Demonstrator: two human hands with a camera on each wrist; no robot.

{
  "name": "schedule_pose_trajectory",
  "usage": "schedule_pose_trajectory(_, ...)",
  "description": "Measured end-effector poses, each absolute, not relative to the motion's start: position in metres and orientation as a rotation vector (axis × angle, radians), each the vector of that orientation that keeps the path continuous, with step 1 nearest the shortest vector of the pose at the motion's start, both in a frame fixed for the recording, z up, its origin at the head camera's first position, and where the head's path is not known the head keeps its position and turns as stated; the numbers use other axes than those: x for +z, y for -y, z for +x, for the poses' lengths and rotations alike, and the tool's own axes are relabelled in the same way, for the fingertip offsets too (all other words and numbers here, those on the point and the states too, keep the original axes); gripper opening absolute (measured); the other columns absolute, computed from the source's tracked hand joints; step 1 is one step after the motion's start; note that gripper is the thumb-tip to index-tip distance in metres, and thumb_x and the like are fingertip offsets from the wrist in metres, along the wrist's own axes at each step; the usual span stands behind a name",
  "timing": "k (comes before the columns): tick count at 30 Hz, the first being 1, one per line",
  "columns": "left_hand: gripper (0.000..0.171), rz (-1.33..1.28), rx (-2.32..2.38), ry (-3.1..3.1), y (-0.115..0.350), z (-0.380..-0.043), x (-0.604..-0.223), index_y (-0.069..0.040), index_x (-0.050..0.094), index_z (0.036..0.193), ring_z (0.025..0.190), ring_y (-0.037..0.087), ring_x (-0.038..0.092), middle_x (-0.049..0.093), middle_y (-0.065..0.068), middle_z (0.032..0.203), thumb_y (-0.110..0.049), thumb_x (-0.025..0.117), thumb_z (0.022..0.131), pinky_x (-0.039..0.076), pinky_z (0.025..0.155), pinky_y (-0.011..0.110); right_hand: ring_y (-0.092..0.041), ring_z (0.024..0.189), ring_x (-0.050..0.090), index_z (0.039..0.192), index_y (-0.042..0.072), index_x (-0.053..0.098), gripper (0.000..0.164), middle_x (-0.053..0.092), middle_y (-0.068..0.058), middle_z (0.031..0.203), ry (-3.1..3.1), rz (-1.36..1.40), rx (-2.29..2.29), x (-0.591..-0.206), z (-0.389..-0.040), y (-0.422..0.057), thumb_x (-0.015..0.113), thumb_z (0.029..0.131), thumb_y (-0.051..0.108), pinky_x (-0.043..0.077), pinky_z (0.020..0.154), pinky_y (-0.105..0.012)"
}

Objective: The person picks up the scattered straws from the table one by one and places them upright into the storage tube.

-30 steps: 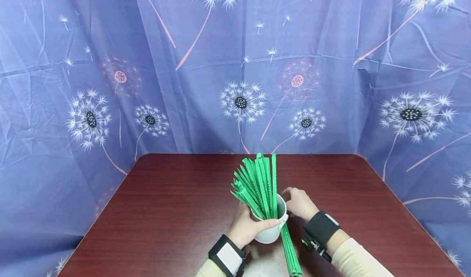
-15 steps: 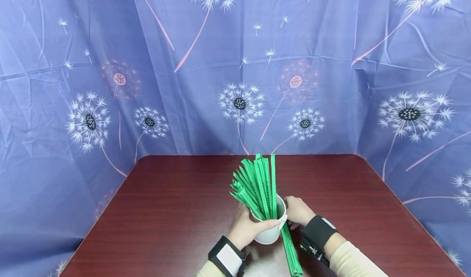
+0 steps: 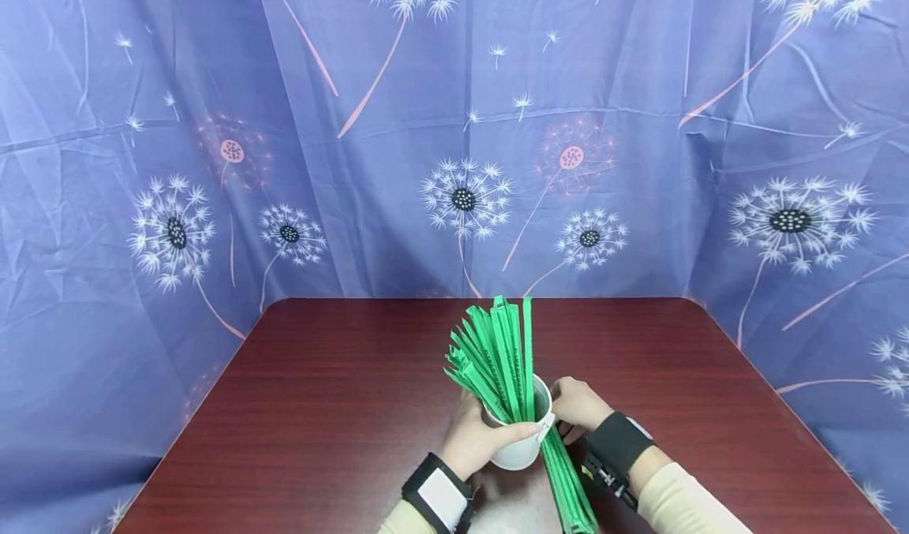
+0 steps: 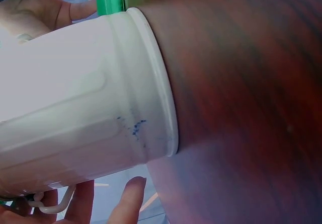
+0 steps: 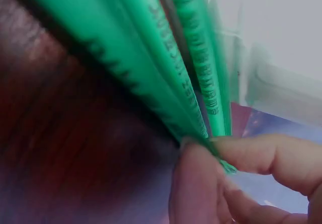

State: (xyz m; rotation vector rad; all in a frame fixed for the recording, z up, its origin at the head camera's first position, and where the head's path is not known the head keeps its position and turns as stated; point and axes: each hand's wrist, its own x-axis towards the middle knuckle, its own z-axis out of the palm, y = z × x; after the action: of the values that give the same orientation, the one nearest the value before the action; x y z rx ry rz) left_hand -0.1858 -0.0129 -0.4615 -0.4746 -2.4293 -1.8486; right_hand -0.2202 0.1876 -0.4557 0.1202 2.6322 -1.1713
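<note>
A small white bucket [image 3: 516,455] stands near the front of the table, packed with long, thin green wrapped sticks [image 3: 497,352] that lean left and back. My left hand [image 3: 470,439] grips the bucket, its thumb across the near side of the rim; fingers [image 4: 80,201] show by the bucket's handle in the left wrist view. To the right of the bucket, more green wrapped sticks [image 3: 568,491] lie on the table toward me. My right hand [image 3: 578,408] pinches their far end between thumb and finger; dark printing runs along the wrappers [image 5: 176,58].
The dark red wooden table [image 3: 319,408] spreads around the bucket. Behind it and at both sides hangs a blue dandelion-print cloth [image 3: 383,163]. Black bands [image 3: 621,443] with cameras are strapped to the wrists.
My right hand has come down from beside the bucket's rim to the lying sticks. Those sticks have fanned wider, their near ends shifting right. The left hand and bucket stay put.
</note>
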Motion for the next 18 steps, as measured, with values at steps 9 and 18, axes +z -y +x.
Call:
schedule_pose_trajectory(9,0.081,-0.486,-1.825,2.431,0.014,-0.186,-0.462,-0.025,0.051,0.138,0.129,0.021,0.046,0.051,0.000,0.136,-0.040,0.089,0.069,0.036,0.107,0.047,-0.025,0.051,0.062,0.099,-0.005,0.062,0.025,0.064,-0.013,0.079,-2.684,0.113,-1.115,-0.463,-0.222,-0.188,0.071,0.078,0.005,0.055,0.046,-0.037)
schedule_pose_trajectory(18,0.083,-0.473,-1.831,2.428,0.012,-0.185,-0.460,-0.025,0.049,0.139,0.129,0.021,0.045,0.051,0.000,0.136,-0.042,0.089,0.068,0.037,0.107,0.047,-0.026,0.059,0.065,0.123,-0.009,0.056,0.042,0.066,-0.019,0.095,-2.819,0.048,-1.247,-0.424,-0.226,-0.197,0.063,0.082,0.002,0.056,0.052,-0.036)
